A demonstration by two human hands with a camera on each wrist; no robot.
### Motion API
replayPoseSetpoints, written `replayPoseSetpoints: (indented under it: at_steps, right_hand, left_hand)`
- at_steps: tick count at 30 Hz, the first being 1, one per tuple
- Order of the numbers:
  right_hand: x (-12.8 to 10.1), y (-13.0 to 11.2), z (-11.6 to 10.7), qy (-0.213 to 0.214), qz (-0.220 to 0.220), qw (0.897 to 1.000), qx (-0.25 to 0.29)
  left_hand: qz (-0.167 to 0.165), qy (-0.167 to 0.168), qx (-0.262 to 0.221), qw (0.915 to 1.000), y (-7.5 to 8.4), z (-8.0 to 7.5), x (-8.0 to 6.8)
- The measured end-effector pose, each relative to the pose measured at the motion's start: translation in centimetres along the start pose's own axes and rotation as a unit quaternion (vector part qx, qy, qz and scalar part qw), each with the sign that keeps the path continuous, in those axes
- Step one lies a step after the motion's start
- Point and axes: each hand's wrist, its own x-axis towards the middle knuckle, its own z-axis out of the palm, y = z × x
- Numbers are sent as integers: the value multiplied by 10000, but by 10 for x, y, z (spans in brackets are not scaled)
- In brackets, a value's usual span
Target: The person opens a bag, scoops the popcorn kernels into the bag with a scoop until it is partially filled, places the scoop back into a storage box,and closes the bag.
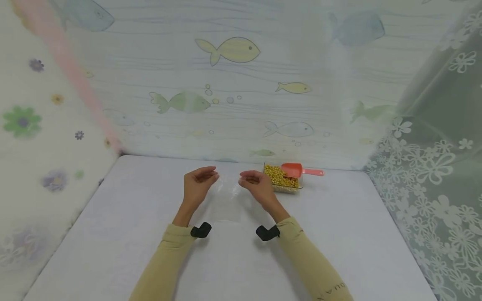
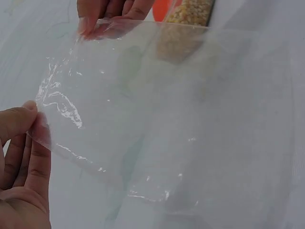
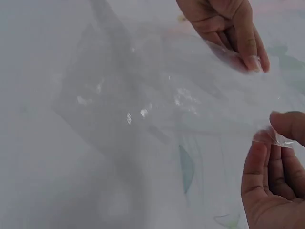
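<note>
While both hands were raised a little above the white table [image 1: 132,234], a clear plastic bag [image 1: 227,200] hung between them, so thin that from the head view it showed only as a faint sheen. Its top edge ran left to right from one hand to the other, and the rest of it trailed down and back toward the person, between the two forearms. The left hand [image 1: 197,184] pinched one upper corner between thumb and fingers, and the right hand [image 1: 256,184] pinched the opposite corner in the same way; neither hand was nearer, since each already had hold of the bag. Both palms were turned inward, facing each other, wrists lifted and the sleeves low over the table. Just beyond the right hand, close but not touching, stood a clear container of corn kernels [image 1: 282,179] with an orange scoop [image 1: 297,170] resting in it, handle pointing right. The left hand was well apart from it.
</note>
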Motion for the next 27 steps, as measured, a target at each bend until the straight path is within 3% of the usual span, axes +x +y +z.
replayPoseSetpoints:
  at_steps: [3, 8, 19, 27]
  right_hand:
    - [-3, -4, -5, -304, -114, 9984, -453]
    - [-9, -9, -11, -557, -252, 9950, -786]
    - [-20, -8, -16, -288, -706, 9919, -1018]
    - [-31, -9, -22, -301, -954, 9871, -1254]
  left_hand:
    - [210, -208, 88, 9995, 6, 1, -1]
    - [192, -689, 118, 9974, 17, 3, -3]
    - [-65, -1582, 373, 9867, 17, 9, -7]
    - [151, -1797, 536, 9821, 19, 17, -6]
